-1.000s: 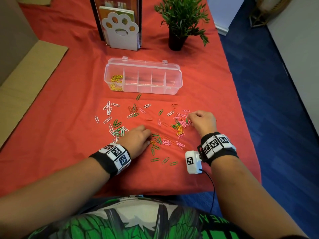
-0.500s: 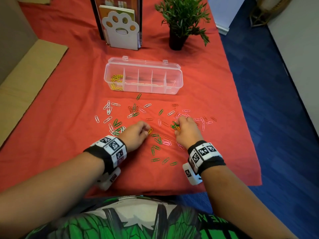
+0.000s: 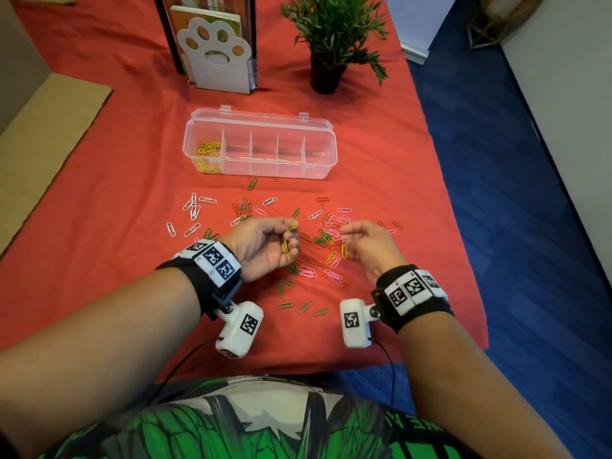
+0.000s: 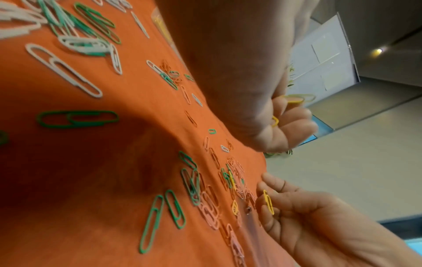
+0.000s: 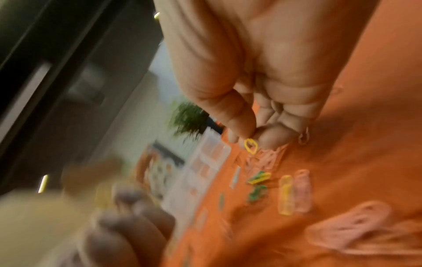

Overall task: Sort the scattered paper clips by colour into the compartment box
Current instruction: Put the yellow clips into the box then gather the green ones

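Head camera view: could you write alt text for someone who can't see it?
Two hands lifted over paper clips scattered on a red cloth: the left hand holds yellow clips, the right hand pinches one yellow clip. Behind them, a clear compartment box has yellow clips in its leftmost section.

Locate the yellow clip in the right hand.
Head view: yellow paper clip pinched in the right hand, above the pink clips, right of centre.

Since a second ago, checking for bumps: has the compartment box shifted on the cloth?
No. The compartment box sits just as before in front of the paw-print stand and potted plant, with the same spacing in the head view.
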`<state>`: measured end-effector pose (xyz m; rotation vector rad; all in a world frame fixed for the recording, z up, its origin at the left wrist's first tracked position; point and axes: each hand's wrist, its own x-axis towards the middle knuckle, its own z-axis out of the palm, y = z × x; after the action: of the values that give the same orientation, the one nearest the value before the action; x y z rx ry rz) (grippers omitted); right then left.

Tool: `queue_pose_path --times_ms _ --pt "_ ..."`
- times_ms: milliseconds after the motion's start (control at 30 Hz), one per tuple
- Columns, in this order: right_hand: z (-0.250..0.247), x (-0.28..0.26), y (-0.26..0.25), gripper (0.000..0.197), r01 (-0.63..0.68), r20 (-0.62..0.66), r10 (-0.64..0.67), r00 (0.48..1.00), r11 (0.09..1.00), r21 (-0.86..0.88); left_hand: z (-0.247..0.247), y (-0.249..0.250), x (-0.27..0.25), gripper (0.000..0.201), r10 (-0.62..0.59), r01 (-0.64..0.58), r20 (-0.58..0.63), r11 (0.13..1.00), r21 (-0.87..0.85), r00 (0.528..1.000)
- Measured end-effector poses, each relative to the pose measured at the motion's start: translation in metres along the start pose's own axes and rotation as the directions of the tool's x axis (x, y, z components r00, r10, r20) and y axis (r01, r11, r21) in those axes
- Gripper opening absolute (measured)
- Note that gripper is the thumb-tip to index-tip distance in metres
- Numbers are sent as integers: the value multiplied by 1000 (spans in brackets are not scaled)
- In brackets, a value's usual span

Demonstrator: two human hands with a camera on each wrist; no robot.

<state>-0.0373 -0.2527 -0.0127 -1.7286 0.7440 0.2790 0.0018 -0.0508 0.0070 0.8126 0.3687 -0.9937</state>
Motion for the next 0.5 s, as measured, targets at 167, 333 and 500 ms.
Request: queue_pose_path --times_ms 167,333,500 --pt "-13 -4 -5 33 -143 155 89 984 913 382 11 2 7 18 -9 8 -3 994 -112 1000" --pt "-7 -2 1 20 -106 79 101 992 992 70 18 -11 36 18 186 -12 -224 795 607 957" --pt "12 -4 24 21 202 80 -202 976 706 -678 29 -20 51 22 450 -76 100 -69 995 887"
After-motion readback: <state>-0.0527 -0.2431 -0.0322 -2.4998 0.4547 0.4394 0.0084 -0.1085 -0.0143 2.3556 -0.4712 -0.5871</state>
